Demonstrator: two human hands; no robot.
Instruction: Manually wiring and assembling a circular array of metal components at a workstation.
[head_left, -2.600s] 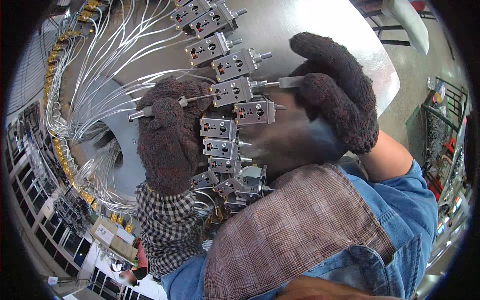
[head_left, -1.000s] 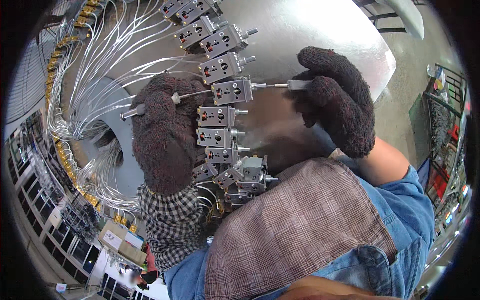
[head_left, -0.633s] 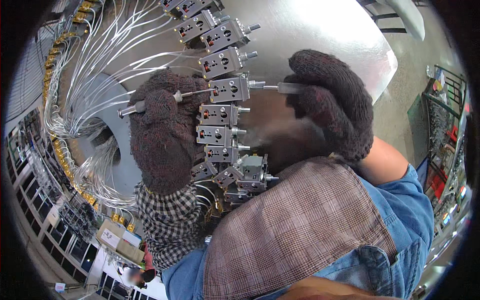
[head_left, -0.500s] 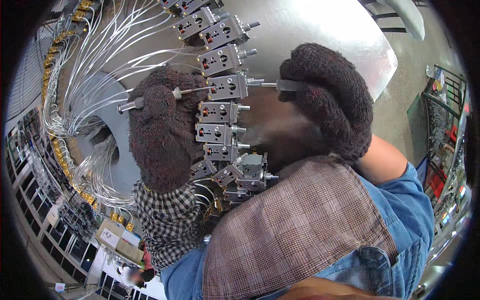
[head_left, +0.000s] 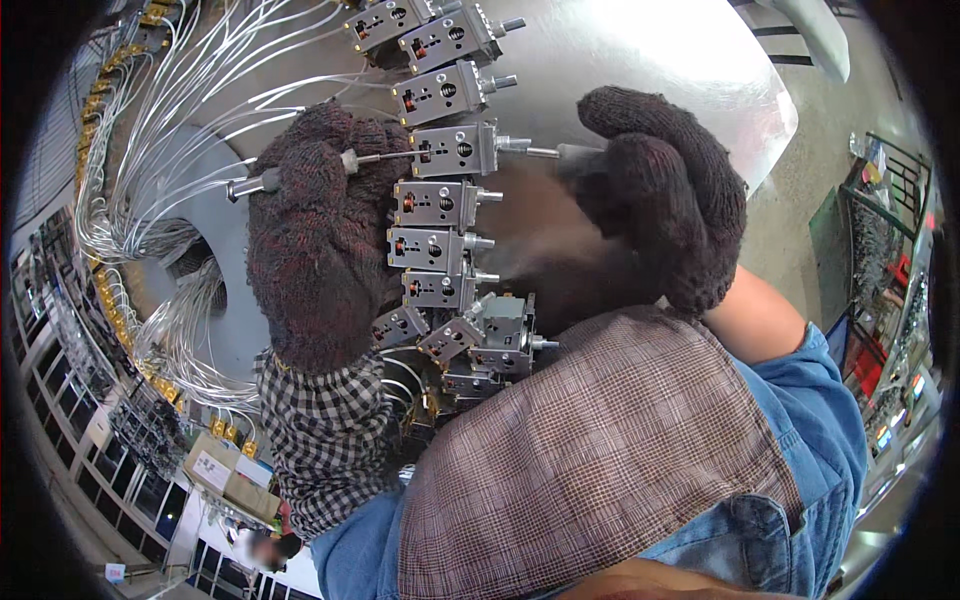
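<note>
My left hand (head_left: 315, 240), in a dark knitted glove, is closed around a thin screwdriver (head_left: 385, 157). Its shaft reaches to the slotted face of one grey metal control unit (head_left: 455, 151) in a curved row; the exact spot of contact is too small to make out. On the right, my gloved right hand (head_left: 665, 195) has its fingers curled around a second driver with a blurred greyish handle (head_left: 580, 158). That tool's tip lies in line with the unit's protruding shaft (head_left: 515, 145), at or against its end.
More units with shafts (head_left: 435, 203) line the row above and below. Thin silvery tubes (head_left: 270, 95) run left to brass-coloured ends (head_left: 125, 320). A shiny metal surface (head_left: 640, 50) lies beyond the row. Cardboard boxes (head_left: 230, 475) and another person (head_left: 268, 548) are at lower left.
The row of units and my left hand have shifted slightly up and left in the picture. My right hand's fingers have rolled around the driver's handle, which is now blurred.
</note>
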